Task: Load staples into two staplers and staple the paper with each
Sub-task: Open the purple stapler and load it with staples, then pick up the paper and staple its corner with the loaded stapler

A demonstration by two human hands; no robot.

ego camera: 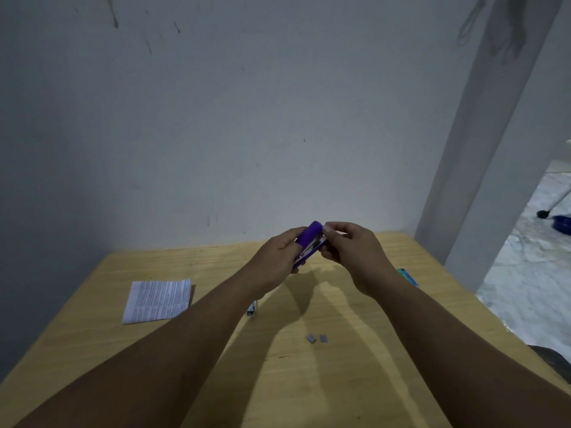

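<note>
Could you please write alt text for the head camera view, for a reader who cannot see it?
Two bare hands hold a purple stapler above a wooden table: left hand gripping its body, right hand pinching at its front end. On the table lie a printed paper and two small staple strips.

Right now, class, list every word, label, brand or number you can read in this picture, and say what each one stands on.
No text here can be read.
Paper: rows of printed lines, too small and blurred to read.
Purple stapler, held in the left hand and right hand: no readable marking.
Blue-green object at the table's right edge: any print is too blurred to tell.
</note>
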